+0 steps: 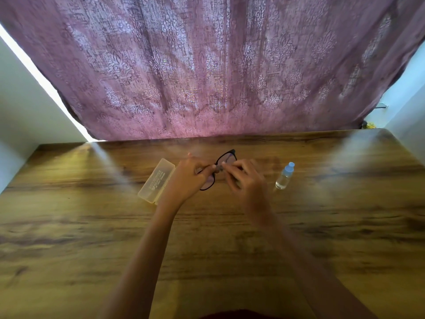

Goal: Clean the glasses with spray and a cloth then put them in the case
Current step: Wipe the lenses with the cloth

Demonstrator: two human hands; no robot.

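Black-framed glasses (227, 157) are held above the middle of the wooden table (92, 226). My left hand (188, 178) grips the frame near its lower lens. My right hand (246, 178) pinches the frame near the bridge; it is blurred, and I cannot tell whether a cloth lies under its fingers. A translucent yellowish case (156, 179) lies closed just left of my left hand. A small clear spray bottle (285, 176) with a pale blue cap stands to the right of my right hand.
A patterned mauve curtain (207, 65) hangs behind the table's far edge. White walls (23, 107) close in on both sides.
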